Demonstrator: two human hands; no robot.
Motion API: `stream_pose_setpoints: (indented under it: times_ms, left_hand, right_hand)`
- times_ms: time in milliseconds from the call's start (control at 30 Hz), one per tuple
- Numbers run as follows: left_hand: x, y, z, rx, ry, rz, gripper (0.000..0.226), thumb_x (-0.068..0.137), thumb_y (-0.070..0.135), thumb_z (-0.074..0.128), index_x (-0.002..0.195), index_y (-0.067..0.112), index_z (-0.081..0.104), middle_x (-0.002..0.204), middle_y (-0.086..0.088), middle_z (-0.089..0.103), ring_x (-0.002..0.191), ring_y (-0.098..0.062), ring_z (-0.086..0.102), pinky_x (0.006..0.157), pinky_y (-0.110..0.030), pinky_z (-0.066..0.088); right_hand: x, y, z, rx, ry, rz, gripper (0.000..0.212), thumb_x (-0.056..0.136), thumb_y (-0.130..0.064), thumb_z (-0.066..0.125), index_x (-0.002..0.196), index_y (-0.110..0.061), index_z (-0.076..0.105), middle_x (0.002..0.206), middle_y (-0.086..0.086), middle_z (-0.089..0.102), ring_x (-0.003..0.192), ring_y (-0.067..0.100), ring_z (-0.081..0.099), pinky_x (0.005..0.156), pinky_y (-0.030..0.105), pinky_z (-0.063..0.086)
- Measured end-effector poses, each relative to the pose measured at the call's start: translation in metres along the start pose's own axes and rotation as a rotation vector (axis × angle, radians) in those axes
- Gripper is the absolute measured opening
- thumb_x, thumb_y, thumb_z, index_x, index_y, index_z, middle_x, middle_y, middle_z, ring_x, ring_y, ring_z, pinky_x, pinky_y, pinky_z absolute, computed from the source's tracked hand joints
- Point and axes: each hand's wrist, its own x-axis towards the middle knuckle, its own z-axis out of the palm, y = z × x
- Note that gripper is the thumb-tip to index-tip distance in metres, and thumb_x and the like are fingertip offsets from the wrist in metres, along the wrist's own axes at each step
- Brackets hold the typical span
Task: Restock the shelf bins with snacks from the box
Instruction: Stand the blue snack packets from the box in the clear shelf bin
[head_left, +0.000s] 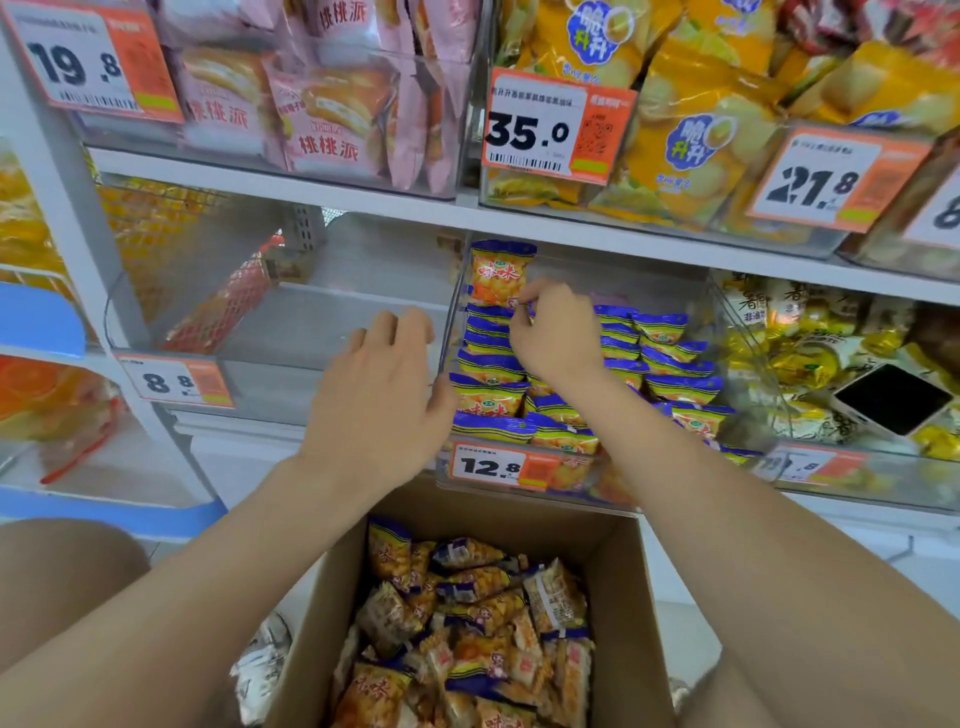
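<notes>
Box (640, 597) under bin (597, 491), right fingers (535, 294) pinching packet (497, 273)

The snack packets (491, 364) are orange with blue ends and red characters. The cardboard box (636, 597) is plain brown. Price tags (485, 466) are white and orange with black numerals. Pie packs (332, 119) are pink and crisp bags (691, 150) yellow.

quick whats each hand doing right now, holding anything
Left hand: open, fingers relaxed, holding nothing.
Right hand: fingers curled, pinching the lower corner of the upright snack packet.
</notes>
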Motion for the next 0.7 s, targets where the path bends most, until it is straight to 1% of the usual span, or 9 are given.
stream_pose_setpoints:
  times_ms: [67, 133, 200, 300, 367, 433, 500, 600, 700]
  left_hand:
    - [-0.015, 0.002, -0.011, -0.062, 0.046, 0.014, 0.021, 0.096, 0.037, 0.056, 0.104, 0.018, 0.048, 0.087, 0.003, 0.058, 0.075, -0.019, 0.053, 0.057, -0.032, 0.034]
    - [-0.033, 0.003, -0.015, -0.088, -0.066, -0.027, 0.018, 0.094, 0.039, 0.052, 0.094, 0.022, 0.049, 0.072, 0.006, 0.055, 0.065, -0.015, 0.053, 0.052, -0.032, 0.035]
    - [-0.052, -0.003, -0.009, -0.009, -0.338, -0.041, 0.014, 0.093, 0.040, 0.054, 0.090, 0.026, 0.052, 0.077, 0.004, 0.060, 0.073, -0.021, 0.059, 0.059, -0.034, 0.046]
    - [-0.079, -0.017, 0.020, 0.134, -0.866, 0.053, 0.010, 0.096, 0.030, 0.056, 0.088, 0.024, 0.060, 0.090, 0.000, 0.063, 0.085, -0.023, 0.064, 0.074, -0.038, 0.055]
    - [-0.095, -0.025, 0.051, 0.194, -1.049, 0.058, 0.010, 0.097, 0.020, 0.056, 0.094, 0.017, 0.064, 0.100, -0.006, 0.064, 0.093, -0.026, 0.065, 0.082, -0.040, 0.058]
    - [-0.108, -0.029, 0.081, 0.257, -1.099, 0.041, 0.025, 0.099, 0.016, 0.059, 0.123, 0.013, 0.063, 0.121, -0.009, 0.058, 0.110, -0.029, 0.060, 0.096, -0.043, 0.055]
    - [-0.115, -0.037, 0.107, 0.324, -1.081, 0.052, 0.049, 0.097, 0.014, 0.065, 0.144, 0.011, 0.050, 0.139, -0.013, 0.046, 0.128, -0.035, 0.049, 0.107, -0.048, 0.049]
    - [-0.118, -0.052, 0.136, 0.426, -1.061, 0.047, 0.077, 0.093, 0.010, 0.072, 0.158, 0.014, 0.032, 0.157, -0.014, 0.027, 0.148, -0.047, 0.024, 0.119, -0.056, 0.037]
    - [-0.122, -0.064, 0.158, 0.437, -1.114, -0.006, 0.078, 0.097, 0.000, 0.062, 0.162, 0.014, 0.022, 0.164, -0.016, 0.013, 0.152, -0.055, 0.015, 0.124, -0.058, 0.028]
  right_hand:
    - [-0.031, -0.010, -0.021, 0.134, -0.015, -0.073, 0.019, 0.097, -0.017, 0.061, 0.113, -0.016, 0.071, 0.091, 0.001, 0.074, 0.074, 0.017, 0.070, 0.068, 0.040, 0.062]
    - [-0.070, -0.024, -0.044, 0.180, -0.066, -0.176, 0.016, 0.097, -0.018, 0.059, 0.109, -0.019, 0.070, 0.078, -0.007, 0.071, 0.062, 0.009, 0.066, 0.062, 0.034, 0.058]
    - [-0.115, -0.036, -0.063, 0.164, -0.161, -0.267, 0.011, 0.096, -0.023, 0.057, 0.099, -0.023, 0.068, 0.068, -0.010, 0.065, 0.059, 0.007, 0.059, 0.058, 0.032, 0.052]
    - [-0.168, -0.041, -0.070, -0.036, -0.405, -0.396, 0.014, 0.095, -0.032, 0.054, 0.089, -0.027, 0.065, 0.071, -0.008, 0.062, 0.065, 0.010, 0.056, 0.058, 0.036, 0.053]
    - [-0.188, -0.034, -0.059, -0.169, -0.588, -0.456, 0.018, 0.098, -0.033, 0.049, 0.090, -0.025, 0.064, 0.077, -0.006, 0.062, 0.070, 0.015, 0.059, 0.062, 0.040, 0.056]
    - [-0.203, -0.022, -0.044, -0.265, -0.739, -0.451, 0.019, 0.100, -0.029, 0.048, 0.092, -0.020, 0.063, 0.081, -0.001, 0.058, 0.074, 0.022, 0.061, 0.063, 0.039, 0.054]
    - [-0.212, -0.008, -0.029, -0.395, -0.837, -0.456, 0.015, 0.101, -0.025, 0.049, 0.096, -0.016, 0.060, 0.080, 0.000, 0.048, 0.075, 0.027, 0.059, 0.062, 0.038, 0.048]
    - [-0.212, 0.006, -0.019, -0.511, -0.952, -0.461, 0.012, 0.103, -0.023, 0.049, 0.103, -0.015, 0.059, 0.082, 0.001, 0.043, 0.074, 0.027, 0.056, 0.061, 0.037, 0.046]
    - [-0.201, 0.009, -0.018, -0.504, -1.032, -0.436, 0.008, 0.103, -0.025, 0.050, 0.104, -0.017, 0.054, 0.086, 0.001, 0.047, 0.078, 0.027, 0.060, 0.060, 0.036, 0.048]
